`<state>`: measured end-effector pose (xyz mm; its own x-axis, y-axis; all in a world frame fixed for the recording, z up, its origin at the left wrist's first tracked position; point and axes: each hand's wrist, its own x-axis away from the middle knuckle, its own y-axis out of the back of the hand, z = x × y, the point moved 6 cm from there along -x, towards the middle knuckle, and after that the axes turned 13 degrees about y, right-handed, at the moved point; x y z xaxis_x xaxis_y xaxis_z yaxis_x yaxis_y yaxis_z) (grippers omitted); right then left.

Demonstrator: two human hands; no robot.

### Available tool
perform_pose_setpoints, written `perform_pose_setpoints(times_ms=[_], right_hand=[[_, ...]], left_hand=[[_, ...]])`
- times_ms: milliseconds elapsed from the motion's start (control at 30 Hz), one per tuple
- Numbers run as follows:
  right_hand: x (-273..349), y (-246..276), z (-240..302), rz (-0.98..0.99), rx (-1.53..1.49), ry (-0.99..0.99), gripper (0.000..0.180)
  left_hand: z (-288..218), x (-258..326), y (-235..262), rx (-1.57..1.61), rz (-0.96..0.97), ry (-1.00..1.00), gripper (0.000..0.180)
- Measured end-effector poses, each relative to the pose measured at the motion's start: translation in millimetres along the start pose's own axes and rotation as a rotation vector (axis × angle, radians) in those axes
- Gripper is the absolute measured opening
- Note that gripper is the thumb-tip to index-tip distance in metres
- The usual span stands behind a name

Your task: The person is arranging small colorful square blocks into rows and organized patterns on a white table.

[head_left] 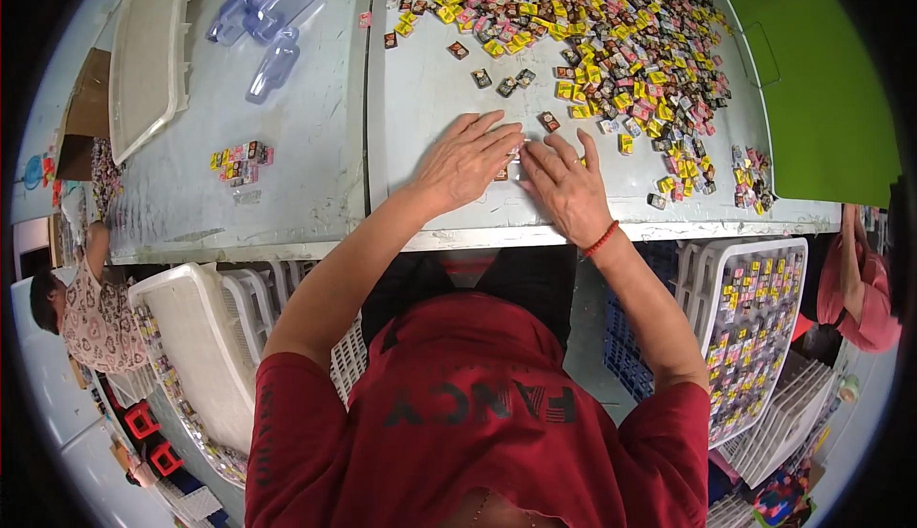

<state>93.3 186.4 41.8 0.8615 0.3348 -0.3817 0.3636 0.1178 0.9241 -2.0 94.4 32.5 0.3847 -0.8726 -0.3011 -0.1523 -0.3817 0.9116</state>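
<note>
My left hand and my right hand lie side by side, palms down, on a grey metal table. Their fingers cover a short row of small wrapped packets, only partly visible between the two hands. One dark packet lies just beyond my right fingertips. A large loose pile of small packets, yellow, pink and dark, spreads across the far right of the table. A red bead bracelet is on my right wrist.
A small stack of packets sits on the left table half. Clear plastic trays and a white tray lie far left. A white crate of sorted packets stands below right. Other people sit at left and right.
</note>
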Motion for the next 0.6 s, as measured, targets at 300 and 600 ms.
perform_pose_setpoints(times_ms=[300, 600], right_hand=[[2.8, 16.1, -2.6, -0.206, -0.169, -0.232, 0.031], [14.3, -20.2, -41.5, -0.100, -0.544, -0.699, 0.022]], left_hand=[[55.9, 16.3, 32.7, 0.636, -0.183, 0.614, 0.034], [67.4, 48.1, 18.2, 0.863, 0.158, 1.146, 0.031]])
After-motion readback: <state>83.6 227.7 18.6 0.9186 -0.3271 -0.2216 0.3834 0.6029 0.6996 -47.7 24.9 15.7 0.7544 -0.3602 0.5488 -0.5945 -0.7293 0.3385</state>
